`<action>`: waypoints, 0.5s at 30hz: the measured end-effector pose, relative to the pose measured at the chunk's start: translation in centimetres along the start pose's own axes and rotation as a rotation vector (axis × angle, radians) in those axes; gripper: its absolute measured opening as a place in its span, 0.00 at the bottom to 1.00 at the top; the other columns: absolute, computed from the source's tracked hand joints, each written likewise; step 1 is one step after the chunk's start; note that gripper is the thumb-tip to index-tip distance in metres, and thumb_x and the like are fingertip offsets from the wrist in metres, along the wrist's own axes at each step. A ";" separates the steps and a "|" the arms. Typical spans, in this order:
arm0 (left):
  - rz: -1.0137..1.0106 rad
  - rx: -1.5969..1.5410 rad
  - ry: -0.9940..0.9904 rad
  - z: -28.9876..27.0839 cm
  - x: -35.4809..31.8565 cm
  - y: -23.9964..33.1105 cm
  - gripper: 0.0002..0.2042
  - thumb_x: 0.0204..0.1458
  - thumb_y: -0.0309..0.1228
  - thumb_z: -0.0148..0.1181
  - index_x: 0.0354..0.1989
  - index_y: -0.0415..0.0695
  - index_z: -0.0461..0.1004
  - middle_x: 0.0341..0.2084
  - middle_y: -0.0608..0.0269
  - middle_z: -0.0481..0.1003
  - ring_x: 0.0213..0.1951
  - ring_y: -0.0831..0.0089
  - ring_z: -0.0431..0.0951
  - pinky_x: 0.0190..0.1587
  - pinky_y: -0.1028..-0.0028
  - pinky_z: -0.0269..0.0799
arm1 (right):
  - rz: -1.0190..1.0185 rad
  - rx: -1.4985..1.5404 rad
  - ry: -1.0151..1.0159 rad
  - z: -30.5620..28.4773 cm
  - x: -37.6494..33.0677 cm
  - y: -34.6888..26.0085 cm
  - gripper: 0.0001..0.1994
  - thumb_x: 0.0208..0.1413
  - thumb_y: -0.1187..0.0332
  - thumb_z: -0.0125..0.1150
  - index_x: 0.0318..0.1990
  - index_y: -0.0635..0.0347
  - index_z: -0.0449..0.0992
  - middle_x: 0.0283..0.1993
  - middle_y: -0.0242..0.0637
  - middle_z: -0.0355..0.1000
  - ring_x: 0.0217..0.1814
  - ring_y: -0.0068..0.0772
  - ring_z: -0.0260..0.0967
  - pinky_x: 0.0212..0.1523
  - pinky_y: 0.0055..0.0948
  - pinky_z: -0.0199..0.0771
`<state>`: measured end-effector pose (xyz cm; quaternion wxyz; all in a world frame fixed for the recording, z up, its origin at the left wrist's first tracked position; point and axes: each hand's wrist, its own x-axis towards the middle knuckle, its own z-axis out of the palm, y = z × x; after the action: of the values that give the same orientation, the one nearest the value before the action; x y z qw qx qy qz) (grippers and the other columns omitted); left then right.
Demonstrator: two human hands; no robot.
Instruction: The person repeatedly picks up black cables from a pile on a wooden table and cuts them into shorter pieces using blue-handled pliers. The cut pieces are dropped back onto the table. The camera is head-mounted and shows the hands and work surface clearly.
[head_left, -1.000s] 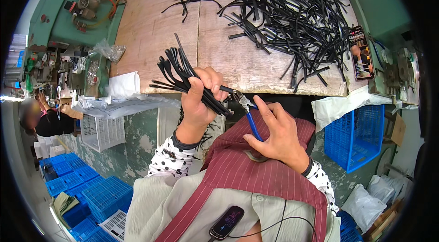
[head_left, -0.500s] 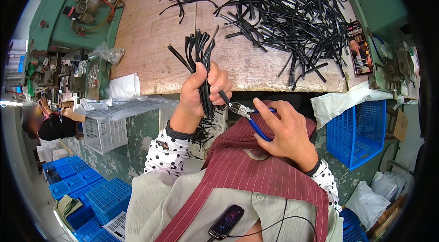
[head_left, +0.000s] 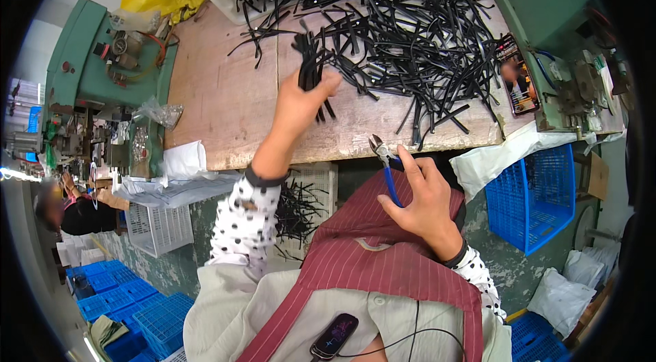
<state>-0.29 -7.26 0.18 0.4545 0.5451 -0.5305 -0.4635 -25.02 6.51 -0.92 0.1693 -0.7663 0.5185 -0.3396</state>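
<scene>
My left hand (head_left: 301,103) reaches forward over the table, closed round a bunch of slim black plastic pieces (head_left: 311,61) shaped like eyeglass temples. The hand is partly blurred, and its fingers wrap out of sight behind the bunch. Just in front of the table edge, my right hand (head_left: 425,198) holds blue-handled side cutters (head_left: 387,169). Their metal jaws are parted, point toward the far left and have nothing between them. A large heap of similar black pieces (head_left: 437,41) spreads over the table's far and right parts, beyond my left hand.
Green machines (head_left: 78,64) flank the wooden table (head_left: 219,82). A phone (head_left: 517,78) lies at its right side. Below the table stand a white crate (head_left: 318,181) with black pieces near it and a blue crate (head_left: 529,198). A person (head_left: 85,215) sits at far left.
My left hand has moved forward with the bunch, away from the cutters. The cutters' jaws, which were at one black piece, are now free and turned more forward.
</scene>
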 end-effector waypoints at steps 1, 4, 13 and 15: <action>0.043 0.231 0.080 0.3 1.9 0.4 0.12 0.50 0.30 0.71 0.41 0.38 0.80 0.31 0.63 0.82 0.34 0.74 0.79 0.38 0.73 0.74 | 0.011 0.000 -0.008 -0.2 -0.1 0.1 0.45 0.34 0.59 0.78 0.66 0.52 0.68 0.40 0.39 0.68 0.36 0.39 0.70 0.33 0.35 0.73; 0.591 1.054 -0.041 -0.4 7.9 0.0 0.17 0.43 0.23 0.66 0.44 0.53 0.83 0.43 0.63 0.77 0.37 0.55 0.80 0.40 0.61 0.76 | 0.015 0.007 -0.021 -0.2 -0.4 0.5 0.45 0.34 0.59 0.79 0.66 0.53 0.68 0.40 0.39 0.68 0.37 0.40 0.70 0.34 0.35 0.73; 0.798 0.998 -0.242 1.7 9.6 -1.7 0.10 0.42 0.25 0.67 0.35 0.48 0.81 0.45 0.64 0.76 0.37 0.55 0.79 0.40 0.61 0.76 | 0.008 0.023 -0.026 -0.2 -0.7 1.1 0.45 0.34 0.58 0.78 0.66 0.53 0.69 0.39 0.39 0.67 0.37 0.41 0.69 0.35 0.35 0.73; 0.822 0.847 -0.092 1.6 8.8 -1.6 0.10 0.42 0.26 0.69 0.35 0.46 0.81 0.42 0.63 0.77 0.36 0.57 0.80 0.39 0.62 0.75 | 0.005 0.014 -0.036 0.0 -0.5 1.1 0.44 0.34 0.58 0.78 0.66 0.53 0.69 0.39 0.39 0.67 0.37 0.41 0.69 0.35 0.36 0.73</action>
<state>-1.54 -16.01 -1.87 0.3160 0.4081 -0.8563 -0.0203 -25.91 6.50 -1.76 0.1848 -0.7698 0.5148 -0.3289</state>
